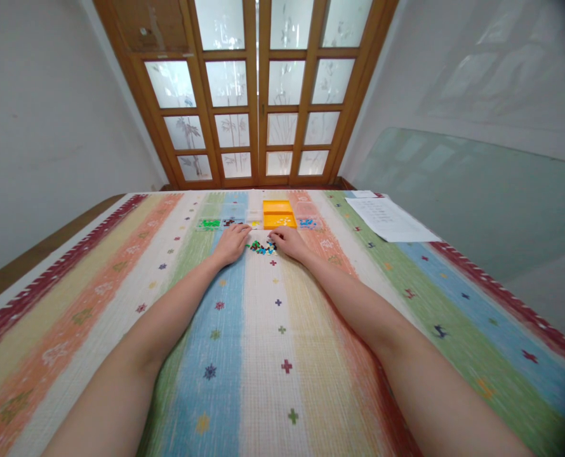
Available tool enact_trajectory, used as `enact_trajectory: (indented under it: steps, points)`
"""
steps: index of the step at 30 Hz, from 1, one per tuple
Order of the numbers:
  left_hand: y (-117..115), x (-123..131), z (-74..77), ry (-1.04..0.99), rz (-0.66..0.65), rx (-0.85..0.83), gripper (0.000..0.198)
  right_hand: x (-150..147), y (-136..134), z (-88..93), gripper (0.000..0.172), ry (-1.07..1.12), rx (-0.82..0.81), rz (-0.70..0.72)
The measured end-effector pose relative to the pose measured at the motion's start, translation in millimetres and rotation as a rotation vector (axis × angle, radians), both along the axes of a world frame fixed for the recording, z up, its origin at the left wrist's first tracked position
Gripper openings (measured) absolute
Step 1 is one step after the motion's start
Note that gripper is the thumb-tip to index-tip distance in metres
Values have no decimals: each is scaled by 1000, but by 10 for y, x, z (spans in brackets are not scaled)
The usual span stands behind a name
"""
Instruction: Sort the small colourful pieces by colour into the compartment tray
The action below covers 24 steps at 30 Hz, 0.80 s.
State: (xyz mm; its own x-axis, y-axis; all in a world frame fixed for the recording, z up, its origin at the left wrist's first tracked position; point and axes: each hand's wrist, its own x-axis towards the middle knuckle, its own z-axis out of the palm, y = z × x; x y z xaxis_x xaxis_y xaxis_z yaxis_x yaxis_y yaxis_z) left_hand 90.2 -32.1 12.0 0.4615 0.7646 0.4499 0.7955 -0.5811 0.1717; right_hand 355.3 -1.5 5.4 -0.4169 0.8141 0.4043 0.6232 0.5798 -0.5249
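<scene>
A small heap of mixed beads or sequins [259, 247], green, dark red, blue and pale, lies on the striped cloth between my two hands. My left hand [235, 242] rests at the heap's left, palm down with fingers stretched towards the boxes. At the right edge of the heap, my right hand [288, 242] has its fingertips bent together in a pinch; whatever is in them is too small to tell. Just beyond the hands stand a clear box of green pieces [210, 224], a clear box of dark red pieces [229, 222], partly behind my left hand, and yellow pieces [255, 224].
An open orange box [278, 206] with pale pieces stands behind my right hand, beside a clear box of blue pieces [308, 223]. Printed paper sheets [390, 219] lie at the right. A striped tablecloth [263, 355] covers the table; glazed wooden doors [258, 108] stand beyond.
</scene>
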Motion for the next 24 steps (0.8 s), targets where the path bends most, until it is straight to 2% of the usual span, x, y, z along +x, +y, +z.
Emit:
enact_trajectory:
  steps: [4,8,16,24]
  points:
    - [92,-163,21,-86,154,25,47,10,4,-8,24,-6,6,30]
    - [137,-257,30,-119,242,51,49,18,-3,-13,22,38,4,65]
    - [216,-396,-99,-68,250,40,49,36,-59,69,26,-37,22,282]
    - [193,-339,-120,-29,173,-2,49,18,-28,67,16,-66,-15,235]
